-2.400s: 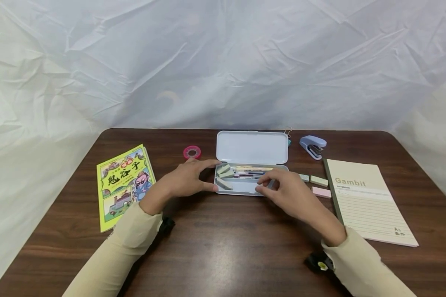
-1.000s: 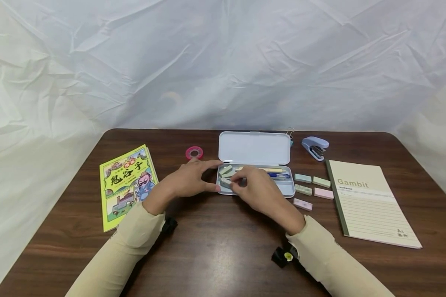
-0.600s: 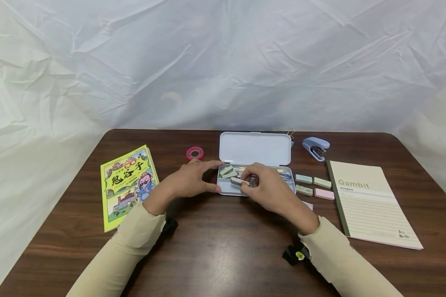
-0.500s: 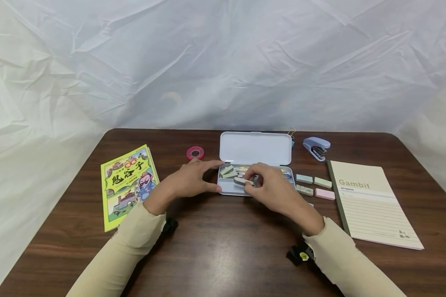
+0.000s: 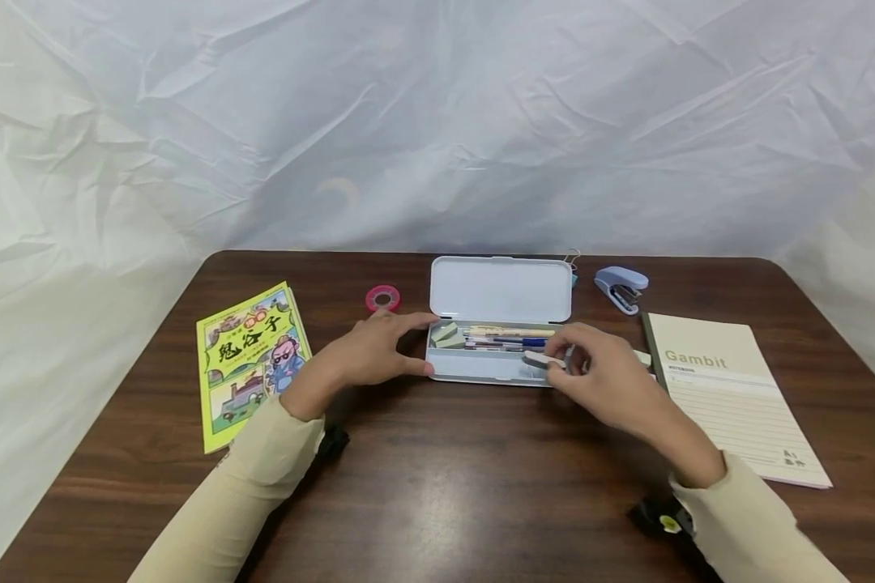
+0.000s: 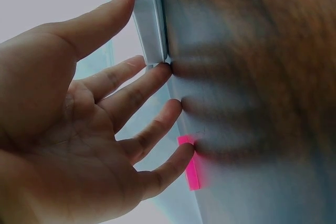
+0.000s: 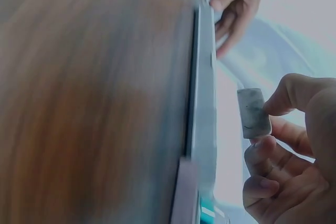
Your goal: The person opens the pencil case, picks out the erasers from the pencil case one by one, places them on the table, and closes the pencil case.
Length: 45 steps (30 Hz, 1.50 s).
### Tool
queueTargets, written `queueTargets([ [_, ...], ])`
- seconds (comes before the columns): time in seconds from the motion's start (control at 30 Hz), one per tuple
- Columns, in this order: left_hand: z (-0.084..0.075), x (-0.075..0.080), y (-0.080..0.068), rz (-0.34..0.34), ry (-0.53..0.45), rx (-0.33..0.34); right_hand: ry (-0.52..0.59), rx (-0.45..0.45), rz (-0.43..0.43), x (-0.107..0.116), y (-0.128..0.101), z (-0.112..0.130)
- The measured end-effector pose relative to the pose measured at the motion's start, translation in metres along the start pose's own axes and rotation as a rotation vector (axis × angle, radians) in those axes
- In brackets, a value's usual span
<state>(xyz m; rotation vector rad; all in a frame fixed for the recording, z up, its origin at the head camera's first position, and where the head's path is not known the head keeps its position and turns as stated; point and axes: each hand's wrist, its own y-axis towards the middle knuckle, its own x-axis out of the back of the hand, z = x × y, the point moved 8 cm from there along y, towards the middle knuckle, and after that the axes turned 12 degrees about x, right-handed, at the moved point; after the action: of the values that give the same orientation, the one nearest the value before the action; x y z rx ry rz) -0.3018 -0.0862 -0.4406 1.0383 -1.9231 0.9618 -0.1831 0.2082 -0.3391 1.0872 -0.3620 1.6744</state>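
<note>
A light-blue pencil case (image 5: pixel 481 366) lies with its lid up in the middle of the table. Pale green erasers (image 5: pixel 446 336) fill its left end, with several pens (image 5: pixel 510 337) in the rear compartment. My left hand (image 5: pixel 372 352) touches the case's left end, thumb and forefinger spread and fairly straight. Over the right part of the front compartment my right hand (image 5: pixel 612 376) pinches a small eraser (image 5: pixel 543 359) between thumb and fingers. In the right wrist view this eraser (image 7: pixel 254 113) looks grey and hangs above the case.
A comic book (image 5: pixel 251 364) lies at left, a pink tape roll (image 5: pixel 382 298) behind my left hand. The blue stapler (image 5: pixel 622 289) stands back right, near a notebook (image 5: pixel 732 397). More erasers (image 5: pixel 642 358) beside the notebook are mostly hidden by my right hand.
My right hand has taken the eraser from the left of the front compartment and carried it right, over the case's right end. My left hand stays put.
</note>
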Motion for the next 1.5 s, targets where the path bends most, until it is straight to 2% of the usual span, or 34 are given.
queueTargets([
  [0.27,0.003,-0.003,0.003,0.013,0.004,-0.006,-0.088,-0.068,-0.016,0.027,-0.039,-0.033],
  [0.4,0.005,-0.003,0.004,0.013,0.011,-0.002,-0.127,-0.063,-0.030,0.037,-0.057,-0.046],
  [0.57,-0.005,0.003,-0.007,0.012,-0.001,-0.004,-0.174,-0.053,-0.043,0.047,-0.077,-0.058],
  [0.63,-0.014,0.009,-0.016,0.021,-0.008,-0.002,-0.183,-0.059,-0.039,0.049,-0.083,-0.063],
  [0.8,-0.036,0.024,-0.036,0.041,-0.021,0.011,-0.177,-0.082,0.005,0.049,-0.086,-0.070],
  [0.97,-0.033,0.023,-0.034,0.025,-0.030,0.004,-0.197,-0.102,0.061,0.047,-0.086,-0.073],
  [1.07,-0.037,0.025,-0.037,0.036,-0.028,0.022,-0.207,-0.081,0.063,0.046,-0.087,-0.073],
  [1.2,-0.049,0.032,-0.047,0.059,-0.013,0.051,-0.199,-0.026,0.071,0.043,-0.089,-0.071],
  [1.27,-0.041,0.027,-0.040,0.046,-0.027,0.041,-0.183,-0.013,0.088,0.040,-0.090,-0.071],
  [1.3,-0.042,0.027,-0.041,0.046,-0.024,0.035,-0.177,-0.005,0.089,0.040,-0.090,-0.070],
  [1.43,-0.022,0.015,-0.023,0.023,-0.029,0.019,-0.166,0.001,0.098,0.038,-0.090,-0.069],
  [1.5,-0.022,0.015,-0.023,0.021,-0.011,0.012,-0.168,-0.003,0.100,0.038,-0.090,-0.069],
])
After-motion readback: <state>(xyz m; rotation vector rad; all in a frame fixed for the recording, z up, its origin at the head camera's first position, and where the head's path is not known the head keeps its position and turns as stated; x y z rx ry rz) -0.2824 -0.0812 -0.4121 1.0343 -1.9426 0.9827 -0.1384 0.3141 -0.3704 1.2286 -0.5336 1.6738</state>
